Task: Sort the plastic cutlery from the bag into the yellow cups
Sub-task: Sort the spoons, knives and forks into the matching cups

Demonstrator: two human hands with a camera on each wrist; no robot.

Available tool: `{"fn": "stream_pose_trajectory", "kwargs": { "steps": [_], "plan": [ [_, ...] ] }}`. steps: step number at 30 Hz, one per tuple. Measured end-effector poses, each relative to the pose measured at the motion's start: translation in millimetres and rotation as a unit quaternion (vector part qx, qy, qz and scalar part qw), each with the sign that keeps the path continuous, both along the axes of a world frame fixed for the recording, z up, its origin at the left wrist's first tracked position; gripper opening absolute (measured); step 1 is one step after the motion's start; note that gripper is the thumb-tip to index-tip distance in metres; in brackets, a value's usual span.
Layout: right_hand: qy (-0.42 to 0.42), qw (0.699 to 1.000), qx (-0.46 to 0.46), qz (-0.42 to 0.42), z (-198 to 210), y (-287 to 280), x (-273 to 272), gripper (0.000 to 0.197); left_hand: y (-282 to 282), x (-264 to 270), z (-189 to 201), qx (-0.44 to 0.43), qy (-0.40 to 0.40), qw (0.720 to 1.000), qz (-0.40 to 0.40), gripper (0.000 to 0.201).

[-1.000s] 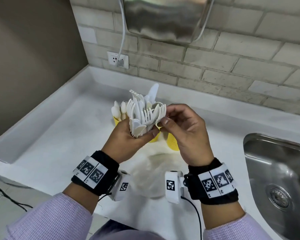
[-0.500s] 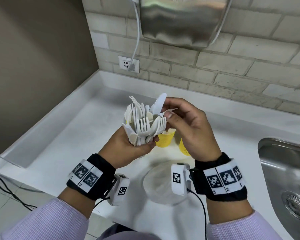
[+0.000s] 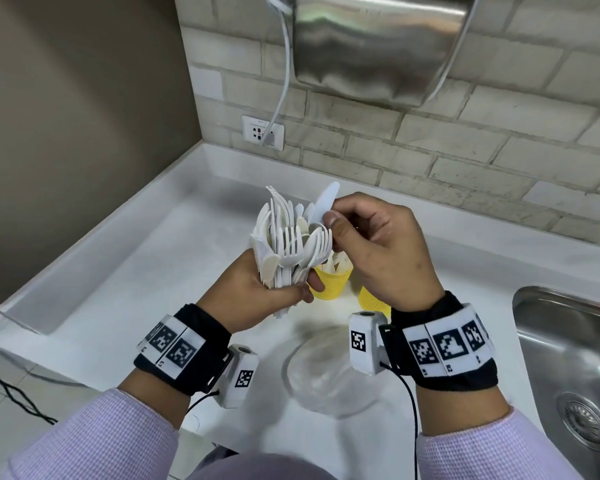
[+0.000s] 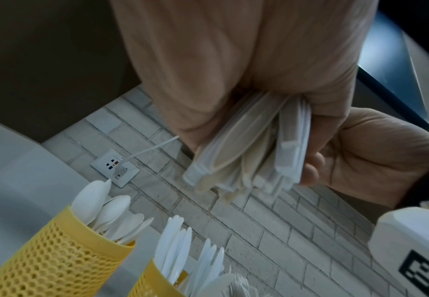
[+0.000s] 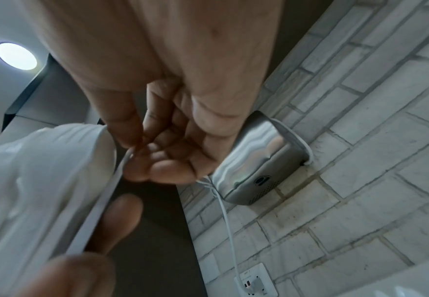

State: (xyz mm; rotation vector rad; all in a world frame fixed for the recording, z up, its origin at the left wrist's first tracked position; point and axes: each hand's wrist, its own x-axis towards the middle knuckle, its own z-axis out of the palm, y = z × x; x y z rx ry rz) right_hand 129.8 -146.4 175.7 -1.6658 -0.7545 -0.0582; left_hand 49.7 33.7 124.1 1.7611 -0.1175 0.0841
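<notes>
My left hand (image 3: 284, 289) grips a bundle of white plastic cutlery (image 3: 291, 244) by its handles, heads up: forks, spoons and knives mixed. The thumb and forefinger of my right hand (image 3: 335, 211) pinch a white knife (image 3: 324, 202) that sticks up at the bundle's top right. Two yellow mesh cups (image 3: 329, 284) (image 3: 371, 299) stand on the counter just behind and below my hands. In the left wrist view one cup (image 4: 55, 261) holds spoons and the other (image 4: 155, 281) holds knives. The clear bag (image 3: 326, 372) lies crumpled on the counter between my wrists.
A steel sink (image 3: 568, 375) is sunk into the white counter (image 3: 136, 299) at the right. A steel dryer (image 3: 378, 46) hangs on the brick wall, its cable plugged into a socket (image 3: 262, 132). The counter has a raised rim (image 3: 84, 254) at the left.
My right fingers have moved from the fork heads up to the knife at the bundle's top and now pinch it. Both hands have shifted slightly; the left still holds the bundle.
</notes>
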Motion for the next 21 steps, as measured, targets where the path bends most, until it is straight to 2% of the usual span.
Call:
{"fn": "stream_pose_trajectory", "kwargs": {
  "steps": [3,5,7,9,11,13,14,15,16,19,21],
  "plan": [
    [0.004,0.996,0.057,-0.062,4,3,3,0.014,-3,2,3,0.001,0.003,1.0,0.007,0.026],
    [0.036,0.997,0.055,-0.04,5,1,5,0.015,-6,3,5,0.002,0.004,1.0,0.01,0.024],
    [0.065,0.998,0.016,0.019,4,-1,6,0.017,-7,4,6,0.002,0.009,1.0,0.008,0.024],
    [0.075,0.997,0.032,0.019,6,1,4,0.021,-7,5,5,0.004,0.017,1.0,0.003,0.024],
    [0.108,0.981,0.153,-0.054,13,4,5,0.024,-7,5,4,0.0,0.024,1.0,0.002,0.025],
    [0.155,0.931,0.308,-0.122,23,3,7,0.025,-6,5,3,-0.009,0.028,1.0,-0.002,0.028],
    [0.163,0.915,0.344,-0.137,27,1,8,0.024,-5,5,3,-0.012,0.032,0.999,-0.004,0.029],
    [0.161,0.916,0.342,-0.136,27,-1,10,0.022,-5,5,3,-0.014,0.036,0.999,-0.005,0.029],
    [0.152,0.931,0.311,-0.117,26,-3,10,0.02,-4,5,4,-0.013,0.039,0.999,-0.005,0.028],
    [0.098,0.989,0.102,-0.049,22,3,5,0.013,-2,7,5,-0.006,0.038,0.999,-0.002,0.025],
    [0.069,0.997,0.014,-0.025,20,10,-1,0.011,0,8,5,-0.001,0.035,0.999,0.005,0.026]
  ]
}}
